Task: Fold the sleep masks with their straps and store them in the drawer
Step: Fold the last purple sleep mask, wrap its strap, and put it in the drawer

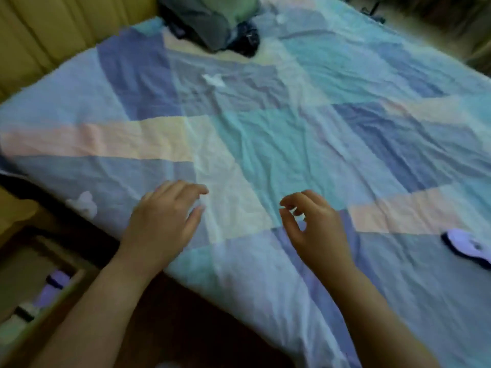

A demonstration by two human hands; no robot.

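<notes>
Head view, looking down over a bed [265, 134] covered by a patchwork quilt [385, 134] in blue, teal, cream and pink. The left hand [162, 219] hovers over the near edge of the quilt with its fingers [195, 188] spread and holding nothing. The right hand [316, 229] hovers just beside it, fingers [288, 201] loosely curled with thumb and forefinger apart; it too grips nothing. One lilac sleep mask [467, 244] with dark trim lies flat on the quilt at the far right edge, well apart from both hands, probably awaiting folding. At lower left a drawer [39, 282] stands open beside the bed; a lilac item [54, 284] inside it appears to be a stored mask, though blur prevents certainty. The open drawer close to the working edge keeps the transfer short. A small pale object [85, 204] sits on the quilt near the left hand, its identity unclear. Dark bundled clothing [212, 25] rests at the far end. Both empty hands suggest the next mask is due to be fetched.
</notes>
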